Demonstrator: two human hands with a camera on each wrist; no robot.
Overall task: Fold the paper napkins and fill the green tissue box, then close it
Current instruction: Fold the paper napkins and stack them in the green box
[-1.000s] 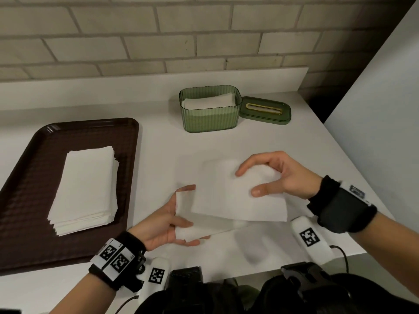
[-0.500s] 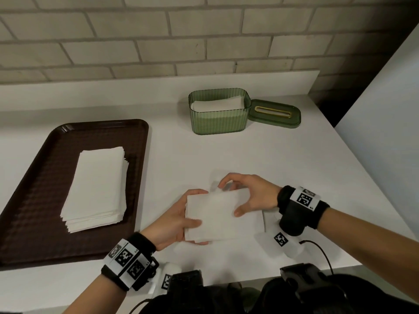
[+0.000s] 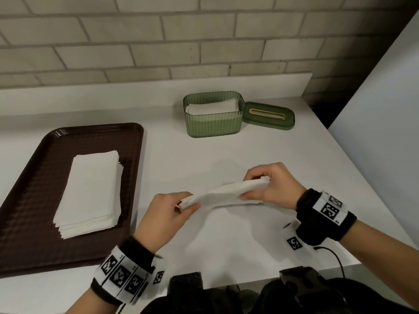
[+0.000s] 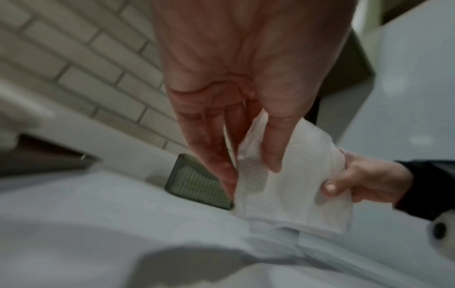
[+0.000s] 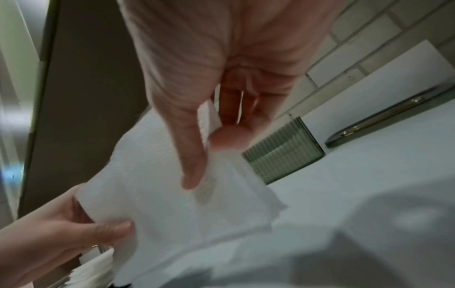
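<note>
A folded white napkin (image 3: 224,194) hangs just above the white counter between both hands. My left hand (image 3: 179,206) pinches its left end between thumb and fingers, and my right hand (image 3: 258,188) pinches its right end. The left wrist view shows the napkin (image 4: 283,187) under my left hand (image 4: 248,163). In the right wrist view my right hand (image 5: 204,155) pinches the napkin (image 5: 157,194) near its upper edge. The green tissue box (image 3: 213,114) stands open at the back with white napkins inside. Its green lid (image 3: 268,115) lies flat to its right.
A dark brown tray (image 3: 34,189) on the left holds a stack of white napkins (image 3: 90,191). A brick wall (image 3: 158,37) runs behind the counter. A pale panel (image 3: 381,114) rises on the right. The counter's front edge (image 3: 306,271) lies close to my body.
The napkin lay half open under my hands a second ago. It has since been folded over and lifted off the counter, and both hands now pinch its ends.
</note>
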